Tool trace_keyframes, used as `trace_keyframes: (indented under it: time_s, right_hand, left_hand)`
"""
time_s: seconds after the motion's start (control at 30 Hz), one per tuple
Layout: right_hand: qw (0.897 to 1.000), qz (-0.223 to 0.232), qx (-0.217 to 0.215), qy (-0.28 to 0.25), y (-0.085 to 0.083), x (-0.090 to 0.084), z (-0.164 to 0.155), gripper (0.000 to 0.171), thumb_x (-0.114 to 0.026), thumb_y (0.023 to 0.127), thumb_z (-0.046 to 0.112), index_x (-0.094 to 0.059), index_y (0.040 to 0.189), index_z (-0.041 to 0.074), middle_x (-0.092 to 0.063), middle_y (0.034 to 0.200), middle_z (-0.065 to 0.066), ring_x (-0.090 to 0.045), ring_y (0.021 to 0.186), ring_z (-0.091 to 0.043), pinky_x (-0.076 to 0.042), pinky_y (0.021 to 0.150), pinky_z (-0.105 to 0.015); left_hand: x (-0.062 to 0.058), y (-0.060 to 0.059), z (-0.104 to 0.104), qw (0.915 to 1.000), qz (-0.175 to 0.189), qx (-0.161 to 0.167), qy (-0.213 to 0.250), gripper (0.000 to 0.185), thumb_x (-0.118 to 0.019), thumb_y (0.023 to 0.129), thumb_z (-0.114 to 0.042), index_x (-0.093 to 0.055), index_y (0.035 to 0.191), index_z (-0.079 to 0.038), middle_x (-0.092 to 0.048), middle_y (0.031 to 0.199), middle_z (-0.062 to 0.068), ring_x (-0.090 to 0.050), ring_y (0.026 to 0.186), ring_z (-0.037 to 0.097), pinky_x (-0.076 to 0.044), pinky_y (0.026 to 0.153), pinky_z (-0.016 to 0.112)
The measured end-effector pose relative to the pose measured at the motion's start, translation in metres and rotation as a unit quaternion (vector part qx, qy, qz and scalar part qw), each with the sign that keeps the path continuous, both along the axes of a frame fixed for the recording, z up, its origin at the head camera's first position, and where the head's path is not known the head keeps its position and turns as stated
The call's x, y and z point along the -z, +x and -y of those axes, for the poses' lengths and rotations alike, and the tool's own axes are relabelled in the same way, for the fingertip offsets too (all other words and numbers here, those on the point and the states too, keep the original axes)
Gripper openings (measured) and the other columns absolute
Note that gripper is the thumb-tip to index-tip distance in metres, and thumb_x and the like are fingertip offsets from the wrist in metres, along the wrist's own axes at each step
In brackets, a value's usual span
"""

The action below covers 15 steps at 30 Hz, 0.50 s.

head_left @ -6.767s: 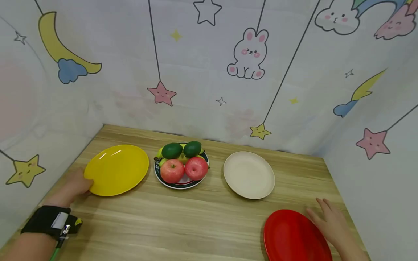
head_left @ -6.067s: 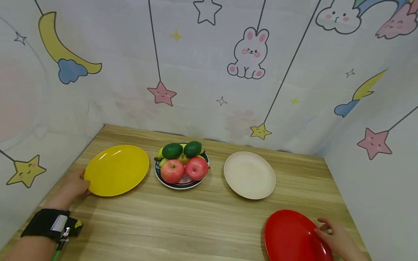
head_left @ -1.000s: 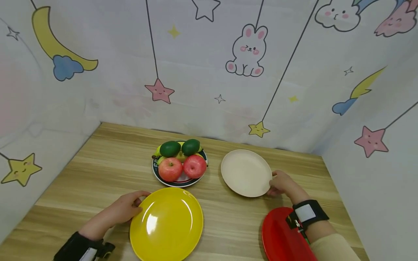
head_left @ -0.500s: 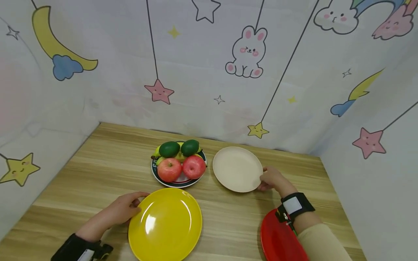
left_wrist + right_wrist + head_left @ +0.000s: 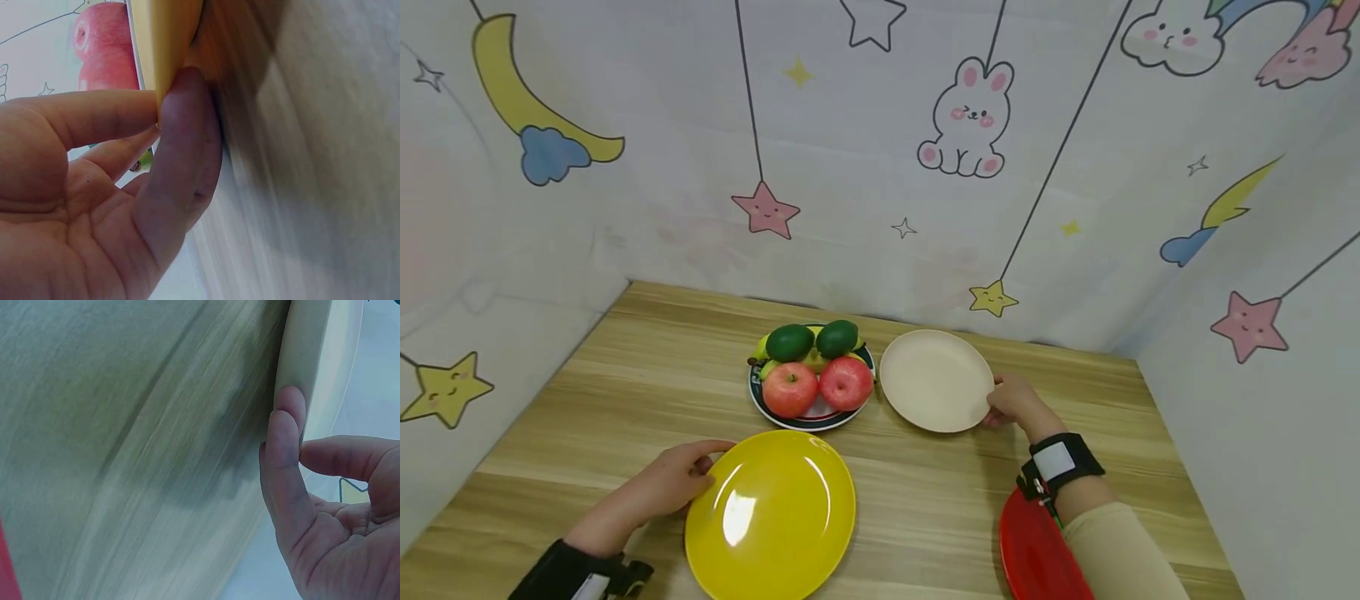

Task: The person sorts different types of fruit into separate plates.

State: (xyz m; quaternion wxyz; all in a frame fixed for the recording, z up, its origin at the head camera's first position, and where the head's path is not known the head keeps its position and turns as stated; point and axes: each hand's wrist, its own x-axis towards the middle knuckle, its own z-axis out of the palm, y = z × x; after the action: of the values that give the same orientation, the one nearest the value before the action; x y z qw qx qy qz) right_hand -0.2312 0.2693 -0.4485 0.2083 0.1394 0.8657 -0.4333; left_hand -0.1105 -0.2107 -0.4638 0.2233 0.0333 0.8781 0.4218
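Two hands each pinch a plate rim between thumb and fingers: the left hand (image 5: 673,483) grips the yellow plate (image 5: 771,515) at near centre, the right hand (image 5: 1013,402) the cream plate (image 5: 934,379) farther right. A red plate (image 5: 1033,557), near right, is cut off and partly hidden by the sleeve (image 5: 1116,552). The fruit plate (image 5: 812,414) sits just left of the cream one.

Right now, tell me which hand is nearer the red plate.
Right. The right hand holds the cream plate just beyond the red plate; the left hand grips the yellow plate, across the table.
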Motion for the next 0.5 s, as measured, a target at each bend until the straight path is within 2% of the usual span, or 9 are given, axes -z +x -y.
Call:
trace_keyframes:
  time_s: [0.27,0.5]
  right_hand:
    - [1.000,-0.003,0.006,-0.001,0.000,0.000,-0.004,0.052,-0.042,0.081,-0.009,-0.038,0.132,-0.016,-0.063,0.067,-0.015,-0.063,0.051,-0.017,-0.055,0.052,-0.030]
    - [1.000,0.001,0.011,0.011,-0.003,0.003,-0.010,0.057,-0.043,0.080,-0.008,-0.037,0.136,-0.015,-0.062,0.067,-0.014,-0.062,0.049,-0.016,-0.056,0.052,-0.030]
  left_hand:
    - [0.001,-0.003,0.003,0.9999,-0.001,0.001,-0.011,0.044,-0.058,0.087,0.005,-0.055,0.131,0.004,-0.056,0.084,0.008,-0.051,0.065,0.021,-0.049,0.056,0.033]
    - [0.000,-0.004,0.003,0.9998,0.013,-0.008,-0.016,0.045,-0.059,0.088,0.006,-0.055,0.132,0.003,-0.056,0.085,0.007,-0.051,0.065,0.022,-0.049,0.057,0.034]
